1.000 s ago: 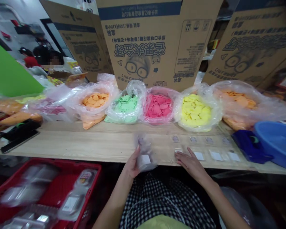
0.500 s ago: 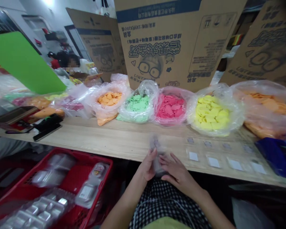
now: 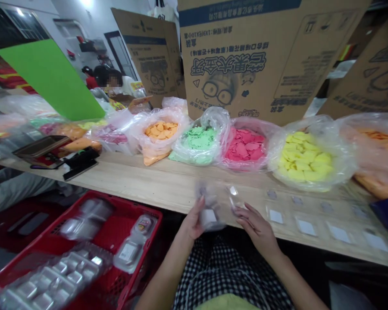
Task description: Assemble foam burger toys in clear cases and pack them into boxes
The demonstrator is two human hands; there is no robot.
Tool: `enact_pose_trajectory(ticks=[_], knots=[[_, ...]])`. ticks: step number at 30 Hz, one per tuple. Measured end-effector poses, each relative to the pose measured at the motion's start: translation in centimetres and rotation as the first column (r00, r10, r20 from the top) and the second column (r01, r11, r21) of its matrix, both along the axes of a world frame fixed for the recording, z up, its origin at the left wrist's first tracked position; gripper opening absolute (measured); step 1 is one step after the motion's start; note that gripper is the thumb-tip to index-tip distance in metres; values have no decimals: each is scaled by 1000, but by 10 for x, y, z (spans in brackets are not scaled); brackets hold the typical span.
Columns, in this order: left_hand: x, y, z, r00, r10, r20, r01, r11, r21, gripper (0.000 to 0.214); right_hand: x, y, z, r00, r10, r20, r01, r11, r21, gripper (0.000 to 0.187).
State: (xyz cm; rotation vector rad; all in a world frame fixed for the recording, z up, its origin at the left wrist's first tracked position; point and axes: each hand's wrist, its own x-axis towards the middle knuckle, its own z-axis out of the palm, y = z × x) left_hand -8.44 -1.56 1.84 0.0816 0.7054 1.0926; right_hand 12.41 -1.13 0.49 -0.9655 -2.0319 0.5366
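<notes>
My left hand (image 3: pixel 193 220) is closed on a blurred stack of clear plastic boxes (image 3: pixel 211 215), with a white label showing, at the table's front edge. A short way to the right, my right hand (image 3: pixel 255 227) pinches a single clear plastic box (image 3: pixel 234 196), tilted and smeared by motion. Its fingertips are on the box's lower end. Right of that hand, several clear boxes (image 3: pixel 276 216) with white labels lie in a row on the wooden table (image 3: pixel 142 181).
Behind the table's front strip stand plastic bags of orange pieces (image 3: pixel 161 130), green pieces (image 3: pixel 198 138), pink pieces (image 3: pixel 245 144) and yellow pieces (image 3: pixel 305 157). A large cardboard box (image 3: pixel 268 86) rises behind. Lower left, a red crate (image 3: pixel 116 228) holds clear plastic packaging. A person (image 3: pixel 111 82) is farther back.
My hands have moved apart. The right one now holds a separate clear box, while the stack stays in my left. The view has shifted left.
</notes>
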Motion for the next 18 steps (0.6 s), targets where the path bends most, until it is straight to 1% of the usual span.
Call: enact_pose_trajectory(ticks=[2, 4, 7, 10, 12, 15, 17, 18], knots=[[-12, 2, -1, 1000, 28, -14, -28, 1000, -14, 46, 6, 11, -14, 986, 14, 168, -40, 987, 153, 18], [-21, 3, -2, 999, 40, -14, -40, 999, -23, 48, 14, 21, -28, 952, -17, 306, -62, 968, 244, 18], [-27, 2, -4, 1000, 21, 12, -21, 1000, -17, 53, 29, 28, -45, 903, -88, 419, -35, 960, 278, 21], [-25, 0, -7, 1000, 2, 31, -2, 1000, -5, 54, 44, 29, -51, 878, -134, 460, -2, 959, 283, 23], [-23, -1, -9, 999, 4, 50, -5, 1000, 21, 51, 50, 27, -46, 868, -133, 479, -5, 962, 275, 26], [-18, -2, -10, 996, 11, 84, -18, 996, 86, 45, 42, 20, -25, 882, -104, 459, -17, 967, 252, 40], [-14, -2, -10, 997, 6, 82, -15, 994, 111, 45, 23, 13, -6, 913, -25, 407, -65, 976, 207, 50], [-11, -1, -9, 997, 5, 72, -13, 993, 114, 46, 12, 9, 3, 921, 56, 386, -127, 979, 160, 52]])
